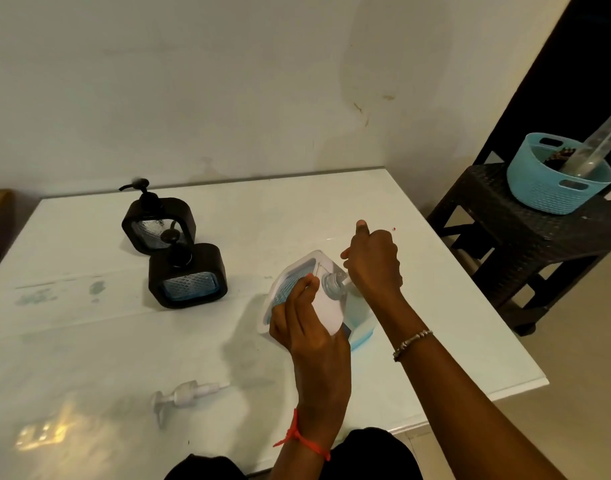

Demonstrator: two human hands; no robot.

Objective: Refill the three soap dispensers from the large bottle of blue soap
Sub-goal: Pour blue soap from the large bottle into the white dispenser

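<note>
My left hand (307, 327) grips a white-framed soap dispenser (297, 282), tilted with its open threaded neck (332, 282) turned to the right. My right hand (373, 261) is curled round the top of the large clear bottle (361, 327), which shows blue soap low down. The bottle's white spout (345, 282) meets the dispenser's neck. Most of the bottle is hidden behind my hands. Two black-framed dispensers (158, 223) (188, 275) stand upright at the left with their pumps on. A white pump head (183, 398) lies loose on the white table (89, 341).
Faint blue smears (96, 287) mark the table at the left. Beyond the table's right edge stands a dark wicker stool (526, 237) bearing a light blue basket (539, 192) with a clear tube leaning in it. A wall backs the table.
</note>
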